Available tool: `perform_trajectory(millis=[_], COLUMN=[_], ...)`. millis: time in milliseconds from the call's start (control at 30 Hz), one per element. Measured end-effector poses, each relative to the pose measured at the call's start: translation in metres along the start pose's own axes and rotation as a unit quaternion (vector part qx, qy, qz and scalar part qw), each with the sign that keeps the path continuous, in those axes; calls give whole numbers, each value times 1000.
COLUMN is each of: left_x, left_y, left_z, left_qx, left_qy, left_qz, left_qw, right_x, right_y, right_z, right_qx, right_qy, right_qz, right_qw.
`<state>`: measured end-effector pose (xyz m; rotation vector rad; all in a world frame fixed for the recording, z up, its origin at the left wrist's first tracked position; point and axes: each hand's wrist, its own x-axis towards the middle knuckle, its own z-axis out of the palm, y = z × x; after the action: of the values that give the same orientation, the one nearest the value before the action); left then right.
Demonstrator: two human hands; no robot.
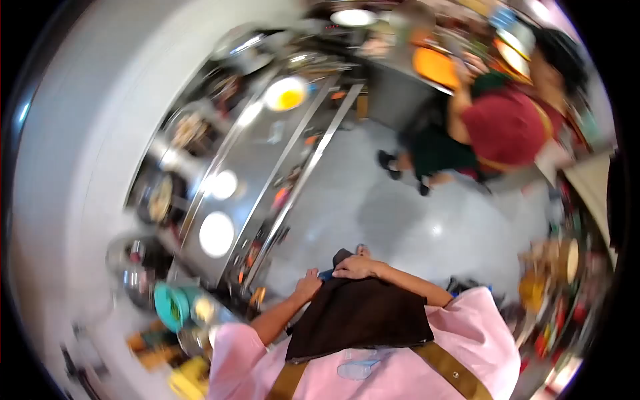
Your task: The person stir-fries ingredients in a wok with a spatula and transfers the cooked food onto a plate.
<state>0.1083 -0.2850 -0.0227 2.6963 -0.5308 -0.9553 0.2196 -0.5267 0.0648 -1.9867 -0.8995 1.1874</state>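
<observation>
Both of my hands are at the front of the dark brown apron (360, 319), near waist height. My left hand (309, 285) is at the apron's left edge, its fingers bent beside a small blue thing (325, 275) whose nature I cannot make out. My right hand (355, 267) rests over the apron's upper front with its fingers curled. Blur hides whether either hand grips the cloth. Pink sleeves and brown straps show around the apron.
A steel counter (267, 143) with white plates (217, 235) and pans (160, 199) runs along the left. A teal bowl (172, 307) stands lower left. A co-worker (510, 127) in red stands at the upper right beside an orange board (435, 67). Grey floor (333, 200) lies between.
</observation>
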Motion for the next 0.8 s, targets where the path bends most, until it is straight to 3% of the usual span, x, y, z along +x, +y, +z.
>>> perform_trajectory(millis=[200,300,400,500,533,567,600,667,700,733,767,800], left_x=[31,1,-12,3,17,35,47,87,121,128,177,190], left_y=[34,60,70,71,75,84,106,164,239,293,289,342], left_z=[-25,-91,-137,-163,-181,-197,-217,-237,-250,-260,-223,-219], left_qx=[-10,-71,-36,-143,-219,-294,-261,-256,-279,-255,-346,-429], left_qy=[21,36,115,167,142,116,116,164,171,156,133,118], left_qz=[175,263,300,154,137,119,80,136,166,82,119,134], left_qw=[984,961,946,963,956,941,955,943,930,951,921,885], right_x=[-69,-105,-125,-143,-148,-154,-159,-186,-217,-241,-276,-298], right_y=[31,36,53,73,83,94,106,118,146,162,170,192], right_z=[36,43,46,39,38,37,38,21,-2,-12,-27,-31], right_qx=[39,96,141,142,142,143,144,180,305,390,472,493], right_qy=[131,194,243,241,261,316,370,475,509,523,534,590], right_qz=[74,74,70,66,61,51,40,40,82,57,31,14], right_qw=[988,973,957,958,953,937,917,860,801,755,701,639])
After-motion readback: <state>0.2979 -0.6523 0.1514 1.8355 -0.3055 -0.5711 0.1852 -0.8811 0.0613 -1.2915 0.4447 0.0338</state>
